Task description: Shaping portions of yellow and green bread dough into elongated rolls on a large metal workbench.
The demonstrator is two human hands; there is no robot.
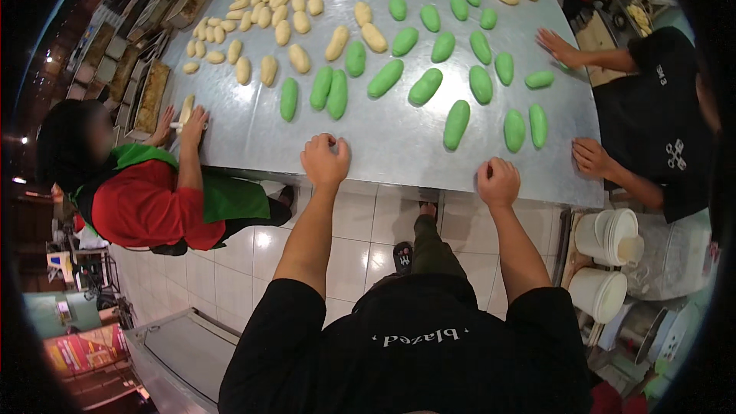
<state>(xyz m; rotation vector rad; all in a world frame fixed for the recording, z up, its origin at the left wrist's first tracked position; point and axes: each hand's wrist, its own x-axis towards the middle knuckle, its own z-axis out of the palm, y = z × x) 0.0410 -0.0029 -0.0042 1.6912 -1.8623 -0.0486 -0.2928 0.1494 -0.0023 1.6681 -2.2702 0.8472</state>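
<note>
My left hand (325, 159) is curled into a fist at the near edge of the steel table (376, 157), with nothing showing in it. To the right, my right hand (498, 182) makes another fist at the same edge. Several green dough pieces, long and rounded, lie beyond them. The closest to my left hand is a green dough piece (337, 94) lying against a neighbour. Ahead of my right hand lie a large green dough piece (457, 125) and a smaller green one (514, 130). Neither hand touches any dough.
Cream dough pieces (299, 59) cover the far left of the table. At left, a person in red (146, 203) works a rolling pin (184, 126) over dough. At right, a person in black (652, 107) has both hands on the table. White buckets (598, 295) stand below right; baking tins (152, 100) line the left.
</note>
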